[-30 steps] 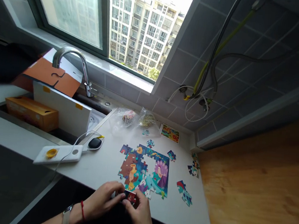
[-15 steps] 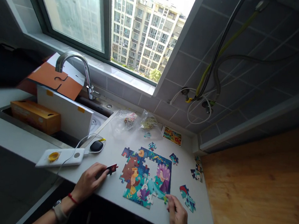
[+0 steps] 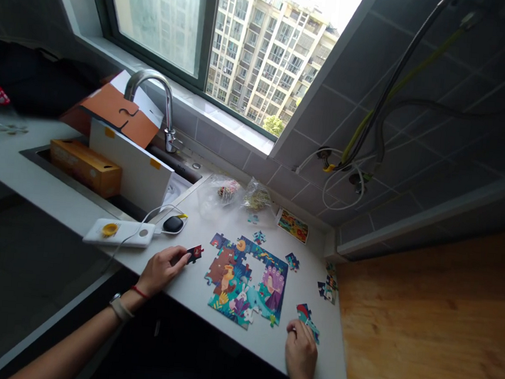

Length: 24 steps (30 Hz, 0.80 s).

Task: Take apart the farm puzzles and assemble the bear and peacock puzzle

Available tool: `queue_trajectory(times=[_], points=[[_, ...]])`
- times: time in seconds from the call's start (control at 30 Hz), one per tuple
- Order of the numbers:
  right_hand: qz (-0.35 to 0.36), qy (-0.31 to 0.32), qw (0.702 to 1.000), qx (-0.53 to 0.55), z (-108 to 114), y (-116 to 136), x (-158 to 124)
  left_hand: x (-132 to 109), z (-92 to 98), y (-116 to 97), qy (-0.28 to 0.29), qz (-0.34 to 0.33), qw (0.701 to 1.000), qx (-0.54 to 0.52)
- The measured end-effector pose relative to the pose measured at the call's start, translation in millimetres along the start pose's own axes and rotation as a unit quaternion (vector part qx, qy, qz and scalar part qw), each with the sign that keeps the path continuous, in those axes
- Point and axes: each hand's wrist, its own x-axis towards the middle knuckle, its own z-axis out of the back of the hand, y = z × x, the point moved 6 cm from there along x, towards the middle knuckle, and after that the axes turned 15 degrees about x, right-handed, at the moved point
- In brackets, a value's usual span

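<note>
A partly assembled jigsaw (image 3: 235, 282) with animals lies on the white counter, with a gap in its upper middle. Left of it, my left hand (image 3: 161, 269) pinches a dark puzzle piece (image 3: 194, 253) with a red figure. My right hand (image 3: 301, 348) rests right of the jigsaw's lower corner, fingers curled, beside loose red and teal pieces (image 3: 305, 312) that it partly covers. Whatever is under or between its fingers is hidden. More loose pieces lie above the jigsaw (image 3: 259, 237) and to its right (image 3: 292, 261), with several at the counter's right edge (image 3: 327, 289).
A white power bank (image 3: 120, 233) with a cable and a black case (image 3: 173, 224) lie at the left. Behind are plastic bags (image 3: 256, 197), a picture card (image 3: 292, 225), the faucet (image 3: 168, 111) and a sink holding an orange box (image 3: 85, 166). A wooden board (image 3: 427, 311) is at the right.
My right hand has left the jigsaw's lower right corner and moved to the loose pieces, its fingers now curled. My left hand still holds the dark piece. The view has shifted.
</note>
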Motion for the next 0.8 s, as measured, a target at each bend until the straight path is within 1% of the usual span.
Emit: queue_trajectory(times=[0.1,0.4,0.57,0.7,0.8], points=[[0.005,0.017,1.0,-0.002,0,1,0,2,0.2,-1,0.017,0.017,1.0,-0.009],[0.001,-0.001,1.0,-0.006,-1,-2,-5,4,2.7,-2,0.016,0.022,0.999,0.026],[0.006,-0.01,1.0,0.004,-2,-4,-5,5,-1.1,-6,0.012,0.027,0.997,0.077],[0.017,-0.022,1.0,0.013,-3,-7,-6,2,-7.0,-13,0.024,0.013,0.992,0.127],[0.029,-0.028,0.999,0.017,-3,-7,-7,-2,-10.1,-20,0.051,-0.023,0.988,0.144]])
